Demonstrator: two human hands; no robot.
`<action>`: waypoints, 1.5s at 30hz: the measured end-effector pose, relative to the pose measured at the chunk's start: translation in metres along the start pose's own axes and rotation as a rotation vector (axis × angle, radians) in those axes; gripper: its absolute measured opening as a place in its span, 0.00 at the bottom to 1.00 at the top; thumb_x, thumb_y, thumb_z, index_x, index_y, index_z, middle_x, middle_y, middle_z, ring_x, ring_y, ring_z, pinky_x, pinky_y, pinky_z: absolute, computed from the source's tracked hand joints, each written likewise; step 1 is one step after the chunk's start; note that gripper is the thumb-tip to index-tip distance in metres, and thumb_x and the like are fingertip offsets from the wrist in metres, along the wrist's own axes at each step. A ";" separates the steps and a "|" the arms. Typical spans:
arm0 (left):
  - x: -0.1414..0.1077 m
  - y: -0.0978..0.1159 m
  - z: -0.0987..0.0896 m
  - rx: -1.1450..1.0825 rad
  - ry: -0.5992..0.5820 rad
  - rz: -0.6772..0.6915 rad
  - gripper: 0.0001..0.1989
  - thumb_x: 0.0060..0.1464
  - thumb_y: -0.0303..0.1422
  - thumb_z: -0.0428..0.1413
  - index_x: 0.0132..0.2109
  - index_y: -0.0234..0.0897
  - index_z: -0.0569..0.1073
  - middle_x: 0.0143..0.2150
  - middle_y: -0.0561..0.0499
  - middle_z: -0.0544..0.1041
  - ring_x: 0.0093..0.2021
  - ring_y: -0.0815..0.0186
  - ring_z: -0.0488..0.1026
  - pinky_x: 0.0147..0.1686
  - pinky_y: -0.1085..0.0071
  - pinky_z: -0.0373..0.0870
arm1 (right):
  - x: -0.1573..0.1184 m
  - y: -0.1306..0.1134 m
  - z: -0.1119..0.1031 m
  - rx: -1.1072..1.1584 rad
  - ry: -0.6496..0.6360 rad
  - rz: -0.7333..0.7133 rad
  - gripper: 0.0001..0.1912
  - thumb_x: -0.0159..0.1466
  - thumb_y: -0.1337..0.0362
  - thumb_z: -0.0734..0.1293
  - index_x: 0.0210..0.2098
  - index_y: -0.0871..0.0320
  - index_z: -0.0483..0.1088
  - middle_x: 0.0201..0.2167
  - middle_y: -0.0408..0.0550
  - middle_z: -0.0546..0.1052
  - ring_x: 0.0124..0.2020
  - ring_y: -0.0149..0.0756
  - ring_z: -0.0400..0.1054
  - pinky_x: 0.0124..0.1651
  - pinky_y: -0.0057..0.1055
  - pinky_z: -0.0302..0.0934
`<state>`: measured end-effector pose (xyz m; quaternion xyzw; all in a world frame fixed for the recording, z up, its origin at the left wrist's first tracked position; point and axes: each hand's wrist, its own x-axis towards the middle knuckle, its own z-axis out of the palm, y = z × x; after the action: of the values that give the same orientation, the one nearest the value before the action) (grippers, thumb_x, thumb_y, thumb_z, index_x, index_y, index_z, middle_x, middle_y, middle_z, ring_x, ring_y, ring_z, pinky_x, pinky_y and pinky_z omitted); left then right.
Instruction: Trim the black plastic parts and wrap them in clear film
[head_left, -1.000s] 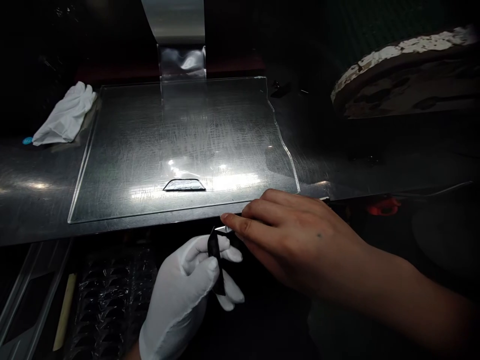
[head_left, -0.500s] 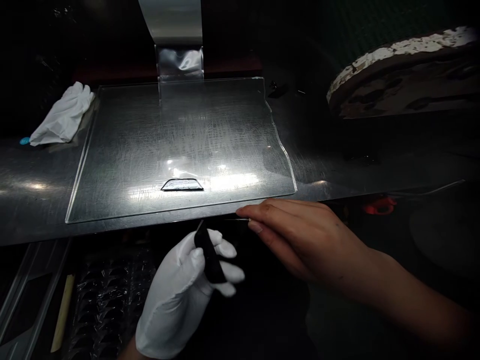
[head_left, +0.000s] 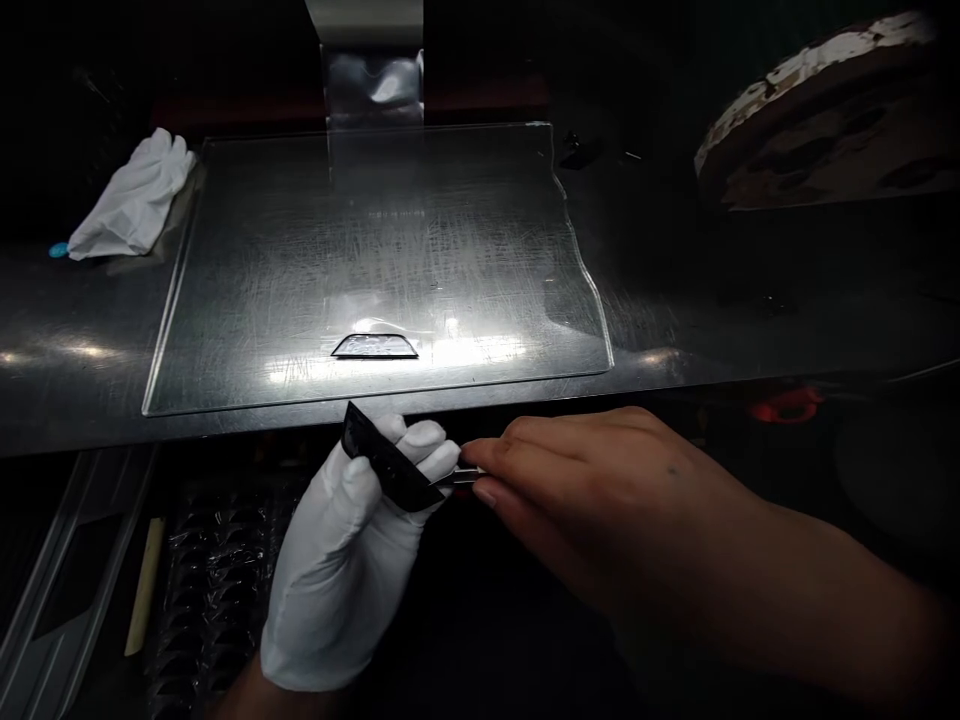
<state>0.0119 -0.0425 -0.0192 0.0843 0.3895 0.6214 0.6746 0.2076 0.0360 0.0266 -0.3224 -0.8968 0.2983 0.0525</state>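
My left hand [head_left: 337, 570], in a white glove, is closed on a glossy black plate [head_left: 390, 460], a thin piece with slanted ends. The thumb presses its near face while the fingers lie behind. My bare right hand [head_left: 592, 490] pinches slim metal tweezers [head_left: 466, 476]. Their tips meet the plate's lower right corner; whether they grip it I cannot tell. Just beyond both hands, a black-edged trapezoid piece [head_left: 375, 347] lies on the scratched glass sheet [head_left: 480, 260], with clear film around it.
A white glove [head_left: 135, 200] lies left of the glass on the metal bench [head_left: 45, 330]. Below the bench edge are a clear blister tray [head_left: 210, 590] of dark pieces and a yellowish stick [head_left: 145, 585]. Red handles [head_left: 784, 404] show at right, a pale-rimmed round object [head_left: 832, 120] behind.
My left hand has turned the black plate so it slants down to the right. My right hand has brought the tweezers to its corner. The view has shifted slightly.
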 end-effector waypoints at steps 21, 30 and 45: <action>-0.001 0.002 -0.001 0.130 0.056 0.008 0.08 0.68 0.30 0.57 0.49 0.41 0.81 0.47 0.52 0.86 0.49 0.63 0.83 0.55 0.67 0.80 | 0.000 0.005 -0.001 -0.109 -0.102 -0.031 0.05 0.70 0.68 0.67 0.40 0.51 0.72 0.29 0.36 0.73 0.23 0.30 0.62 0.26 0.33 0.48; -0.006 -0.003 -0.002 0.316 0.186 0.058 0.11 0.58 0.30 0.68 0.48 0.42 0.82 0.47 0.48 0.86 0.50 0.57 0.83 0.54 0.62 0.81 | -0.009 -0.006 0.000 0.054 -0.060 0.029 0.09 0.77 0.61 0.62 0.45 0.50 0.74 0.32 0.36 0.77 0.26 0.28 0.69 0.31 0.32 0.59; 0.005 -0.005 0.005 -0.022 -0.096 -0.002 0.08 0.60 0.39 0.67 0.46 0.46 0.82 0.47 0.54 0.85 0.48 0.62 0.83 0.54 0.66 0.80 | -0.016 0.146 -0.019 -0.299 0.545 0.420 0.16 0.74 0.60 0.62 0.55 0.54 0.78 0.47 0.53 0.78 0.49 0.52 0.74 0.52 0.48 0.69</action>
<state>0.0187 -0.0369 -0.0205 0.1064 0.3500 0.6201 0.6940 0.3060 0.1255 -0.0391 -0.5712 -0.7979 0.0714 0.1789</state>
